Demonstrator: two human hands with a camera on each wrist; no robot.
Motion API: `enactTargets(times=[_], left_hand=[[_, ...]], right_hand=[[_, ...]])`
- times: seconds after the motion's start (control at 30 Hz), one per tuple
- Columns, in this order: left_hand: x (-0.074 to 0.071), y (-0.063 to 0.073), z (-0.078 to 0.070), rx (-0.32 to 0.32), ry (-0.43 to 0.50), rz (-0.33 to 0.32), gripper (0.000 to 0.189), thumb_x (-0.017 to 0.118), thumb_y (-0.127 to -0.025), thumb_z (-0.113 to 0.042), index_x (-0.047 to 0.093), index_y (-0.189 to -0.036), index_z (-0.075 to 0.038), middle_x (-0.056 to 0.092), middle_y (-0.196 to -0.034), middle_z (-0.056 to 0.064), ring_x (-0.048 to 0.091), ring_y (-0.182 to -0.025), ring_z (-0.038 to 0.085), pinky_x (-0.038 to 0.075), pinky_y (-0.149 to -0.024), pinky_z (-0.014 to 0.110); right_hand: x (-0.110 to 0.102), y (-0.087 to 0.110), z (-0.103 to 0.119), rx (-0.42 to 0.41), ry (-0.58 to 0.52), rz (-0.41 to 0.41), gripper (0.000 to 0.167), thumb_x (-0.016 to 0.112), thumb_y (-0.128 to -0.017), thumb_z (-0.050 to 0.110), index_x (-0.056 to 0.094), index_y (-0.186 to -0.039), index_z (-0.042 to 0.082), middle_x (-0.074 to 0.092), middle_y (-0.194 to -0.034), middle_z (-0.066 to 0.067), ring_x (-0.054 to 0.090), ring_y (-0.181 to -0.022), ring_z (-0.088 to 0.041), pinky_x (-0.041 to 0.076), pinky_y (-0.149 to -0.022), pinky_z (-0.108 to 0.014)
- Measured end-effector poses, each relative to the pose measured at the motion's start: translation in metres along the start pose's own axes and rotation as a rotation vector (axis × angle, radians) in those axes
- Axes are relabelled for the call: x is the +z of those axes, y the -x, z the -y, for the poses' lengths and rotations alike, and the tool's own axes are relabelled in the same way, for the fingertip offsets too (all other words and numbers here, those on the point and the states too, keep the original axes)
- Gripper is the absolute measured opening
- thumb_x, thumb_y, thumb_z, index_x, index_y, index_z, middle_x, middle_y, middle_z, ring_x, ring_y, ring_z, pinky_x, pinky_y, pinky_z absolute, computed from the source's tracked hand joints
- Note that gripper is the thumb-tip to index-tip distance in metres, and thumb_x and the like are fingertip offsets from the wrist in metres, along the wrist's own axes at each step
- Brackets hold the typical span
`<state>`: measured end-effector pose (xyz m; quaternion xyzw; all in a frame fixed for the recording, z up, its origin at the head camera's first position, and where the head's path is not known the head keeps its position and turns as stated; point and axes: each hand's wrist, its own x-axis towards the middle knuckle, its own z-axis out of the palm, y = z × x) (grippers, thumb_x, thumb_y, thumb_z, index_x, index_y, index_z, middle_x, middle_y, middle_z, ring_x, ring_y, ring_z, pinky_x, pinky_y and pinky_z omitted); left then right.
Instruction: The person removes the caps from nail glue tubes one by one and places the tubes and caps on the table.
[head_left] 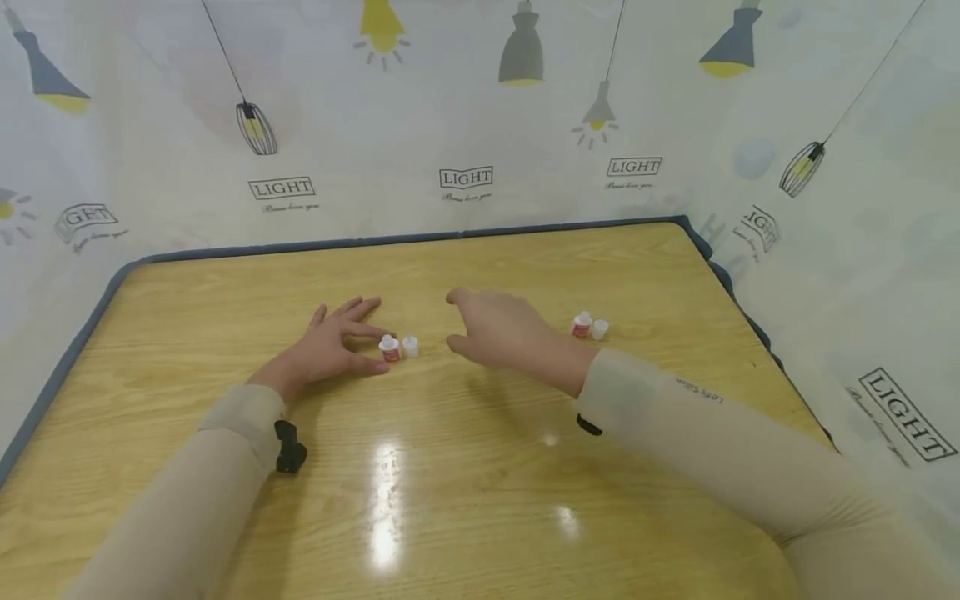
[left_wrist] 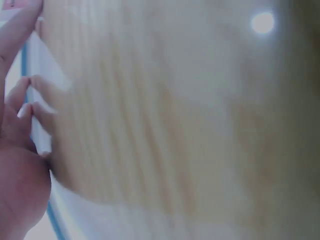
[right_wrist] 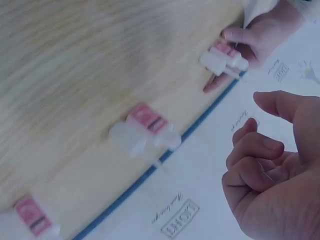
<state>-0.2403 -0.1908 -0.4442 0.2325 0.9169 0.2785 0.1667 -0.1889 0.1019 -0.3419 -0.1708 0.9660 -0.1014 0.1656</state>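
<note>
My left hand (head_left: 330, 346) reaches over the table with thumb and index finger on either side of a small white bottle (head_left: 391, 350) with a red label. Its other fingers spread out behind; I cannot tell whether any finger touches the bottle. Close to that bottle stands a small white piece (head_left: 410, 347). My right hand (head_left: 498, 329) is in the air to the right, empty. In the right wrist view its thumb (right_wrist: 275, 106) and index finger are apart, the other fingers bent. Another red-labelled bottle (right_wrist: 147, 120) appears there beside a translucent piece (right_wrist: 127, 139).
A further red-labelled bottle (head_left: 581, 325) stands to the right with its white piece (head_left: 600, 329), beyond my right wrist. A blue-grey edging (head_left: 420, 237) borders the wooden table (head_left: 465, 500) against patterned walls (head_left: 360, 125).
</note>
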Motion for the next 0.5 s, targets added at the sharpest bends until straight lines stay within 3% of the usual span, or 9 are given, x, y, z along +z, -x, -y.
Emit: enactTargets(times=[0.17, 0.33, 0.5], left_hand=[[-0.002, 0.005, -0.003, 0.009, -0.047, 0.013, 0.075, 0.084, -0.088, -0.053, 0.06, -0.153, -0.024, 0.018, -0.18, 0.012, 0.004, -0.168, 0.04, -0.013, -0.128, 0.074], [-0.01, 0.013, -0.014, -0.021, -0.08, 0.03, 0.085, 0.08, -0.091, -0.055, 0.046, -0.163, -0.026, 0.013, -0.18, 0.015, 0.01, -0.167, 0.045, -0.009, -0.126, 0.078], [-0.028, 0.025, -0.024, -0.077, -0.105, -0.055, 0.088, 0.07, -0.097, -0.061, 0.034, -0.168, -0.024, 0.012, -0.18, 0.018, 0.012, -0.165, 0.048, -0.005, -0.124, 0.083]], right_hand=[[-0.018, 0.018, -0.025, -0.018, -0.006, -0.022, 0.061, 0.064, -0.106, 0.038, 0.047, -0.159, 0.014, 0.071, -0.084, 0.003, 0.062, -0.066, -0.013, 0.045, -0.055, -0.029], [-0.036, 0.033, -0.054, -0.007, 0.003, -0.082, 0.055, 0.064, -0.106, 0.036, 0.052, -0.155, 0.013, 0.072, -0.099, -0.002, 0.062, -0.07, -0.016, 0.048, -0.061, -0.032], [-0.057, 0.046, -0.084, 0.043, -0.039, -0.193, 0.056, 0.062, -0.107, 0.041, 0.053, -0.154, 0.014, 0.071, -0.118, -0.007, 0.064, -0.073, -0.021, 0.051, -0.067, -0.038]])
